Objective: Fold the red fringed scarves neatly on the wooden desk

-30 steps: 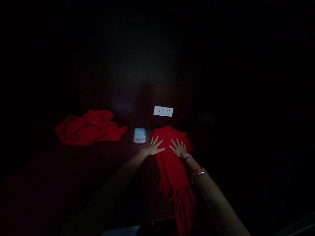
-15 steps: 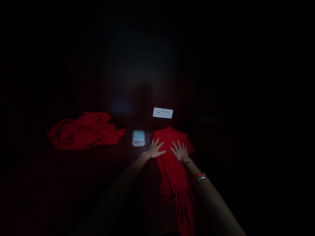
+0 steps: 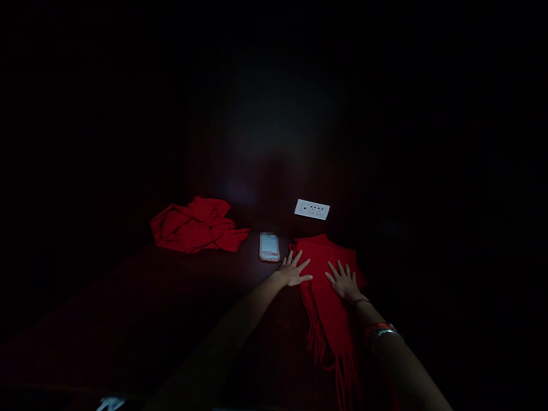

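Observation:
A red fringed scarf (image 3: 327,302) lies folded on the dark table, its tassels hanging toward me. My left hand (image 3: 294,270) rests with spread fingers on the scarf's left edge, a ring on one finger. On its right part, my right hand (image 3: 343,282) lies flat with the fingers apart. Bracelets circle my right wrist and forearm. Neither hand grips the cloth. Just left of my left hand is a phone (image 3: 269,248) with a lit screen, lying face up.
A crumpled red cloth (image 3: 194,228) lies to the left on the dark tabletop (image 3: 180,291). A white socket panel (image 3: 312,209) sits on the surface behind the scarf. A small bright patch shows at the bottom left. Darkness hides the surroundings.
The camera's view has turned left, so everything sits farther right in the picture. Both hands stay spread on the scarf in nearly the same places.

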`<action>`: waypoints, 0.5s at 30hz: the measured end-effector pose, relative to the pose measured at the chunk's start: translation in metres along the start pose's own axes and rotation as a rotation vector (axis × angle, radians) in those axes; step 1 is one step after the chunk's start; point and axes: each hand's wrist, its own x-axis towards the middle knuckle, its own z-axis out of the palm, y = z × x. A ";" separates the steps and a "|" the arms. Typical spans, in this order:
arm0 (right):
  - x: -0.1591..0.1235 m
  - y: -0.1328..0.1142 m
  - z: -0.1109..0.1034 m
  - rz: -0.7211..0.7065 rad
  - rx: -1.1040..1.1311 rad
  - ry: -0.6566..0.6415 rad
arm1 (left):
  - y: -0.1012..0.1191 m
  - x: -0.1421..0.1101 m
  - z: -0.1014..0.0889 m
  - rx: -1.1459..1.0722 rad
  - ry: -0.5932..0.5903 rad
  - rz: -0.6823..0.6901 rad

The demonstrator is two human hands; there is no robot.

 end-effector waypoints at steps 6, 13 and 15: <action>0.026 -0.064 -0.044 -0.204 0.151 0.317 | -0.078 -0.083 -0.060 0.247 0.330 -0.072; 0.035 -0.227 -0.073 -0.560 0.287 0.257 | -0.187 -0.192 -0.106 0.404 0.679 -0.657; 0.033 -0.271 -0.073 -0.608 0.320 0.210 | -0.204 -0.210 -0.102 0.392 0.731 -0.775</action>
